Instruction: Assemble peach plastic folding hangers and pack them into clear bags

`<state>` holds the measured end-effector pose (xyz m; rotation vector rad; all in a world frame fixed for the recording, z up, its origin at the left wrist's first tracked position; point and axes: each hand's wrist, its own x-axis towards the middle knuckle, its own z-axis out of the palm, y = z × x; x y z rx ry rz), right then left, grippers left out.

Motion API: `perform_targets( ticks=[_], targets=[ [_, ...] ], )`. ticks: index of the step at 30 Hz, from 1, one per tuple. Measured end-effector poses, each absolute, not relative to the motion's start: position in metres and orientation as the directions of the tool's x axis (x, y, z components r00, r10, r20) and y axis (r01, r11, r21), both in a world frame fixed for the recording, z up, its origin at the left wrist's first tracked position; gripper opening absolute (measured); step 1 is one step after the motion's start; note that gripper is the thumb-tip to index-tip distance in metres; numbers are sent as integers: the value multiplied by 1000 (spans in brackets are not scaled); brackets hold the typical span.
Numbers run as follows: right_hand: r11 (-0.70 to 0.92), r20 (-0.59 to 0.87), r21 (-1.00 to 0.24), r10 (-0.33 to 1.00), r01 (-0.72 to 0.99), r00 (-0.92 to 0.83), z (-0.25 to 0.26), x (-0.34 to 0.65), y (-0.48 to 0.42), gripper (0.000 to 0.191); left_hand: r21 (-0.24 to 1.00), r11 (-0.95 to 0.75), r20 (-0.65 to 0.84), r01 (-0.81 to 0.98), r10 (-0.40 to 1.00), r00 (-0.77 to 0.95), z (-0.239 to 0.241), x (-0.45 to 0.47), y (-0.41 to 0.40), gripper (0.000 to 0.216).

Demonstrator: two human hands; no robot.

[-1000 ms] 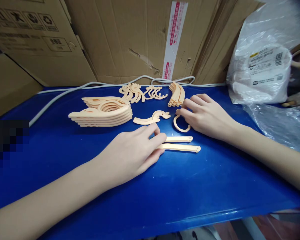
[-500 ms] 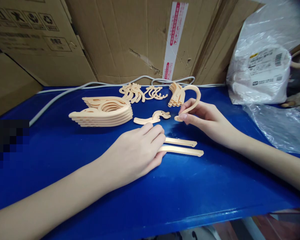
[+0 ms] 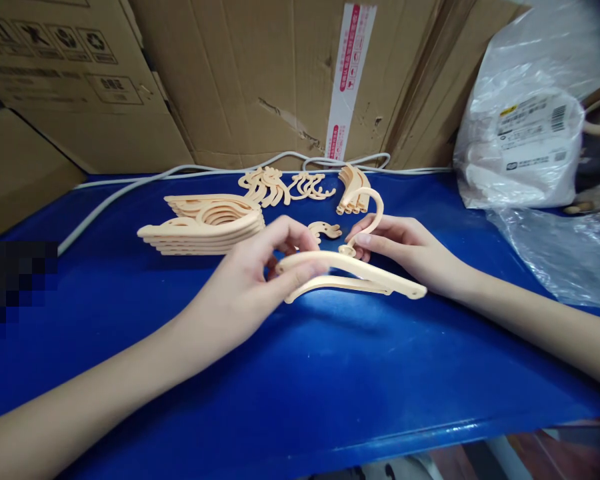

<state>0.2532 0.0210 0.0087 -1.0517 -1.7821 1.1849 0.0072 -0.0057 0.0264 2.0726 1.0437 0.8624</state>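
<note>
Between the thumb and fingers of my left hand [image 3: 265, 267] is a cream plastic hanger arm [image 3: 365, 268], lifted off the table and slanting down to the right. A second hanger arm [image 3: 340, 285] lies below and behind it on the blue surface. My right hand [image 3: 405, 250] pinches a cream hanger hook [image 3: 377, 203] near its flat base, with the curve pointing up. The hook's base is close to the raised arm; whether they touch I cannot tell. Just beyond, a small curved piece [image 3: 327, 231] is partly hidden by my left hand.
A stack of cream hanger parts [image 3: 195, 230] stands at the left. Farther back lie loose hooks [image 3: 265, 185] and a bundle of arms [image 3: 353, 190]. A white cable [image 3: 180, 170] runs along the cardboard [image 3: 260, 80]. A plastic-wrapped package [image 3: 525, 147] is at the right.
My left hand has turned and raised one hanger arm off the table. The hook in my right hand has come down and slightly left, closer to that arm.
</note>
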Motion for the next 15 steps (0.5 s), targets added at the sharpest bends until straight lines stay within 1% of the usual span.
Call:
perform_targets(
  ticks=[2, 5, 12, 15],
  targets=[
    [238, 132, -942, 911, 237, -392, 9, 254, 21, 22, 870, -363, 219, 334, 891, 398, 29, 6, -2, 12],
    [237, 128, -941, 910, 241, -394, 8, 255, 21, 22, 930, -283, 197, 233, 922, 333, 32, 5, 3, 14],
    [182, 66, -949, 913, 256, -403, 9, 255, 24, 20, 976, -134, 84, 172, 959, 270, 38, 3, 5, 34],
    [165, 51, -956, 907, 241, -418, 14, 251, 26, 17, 972, -109, 37, 208, 945, 325, 37, 2, 4, 36]
  ],
)
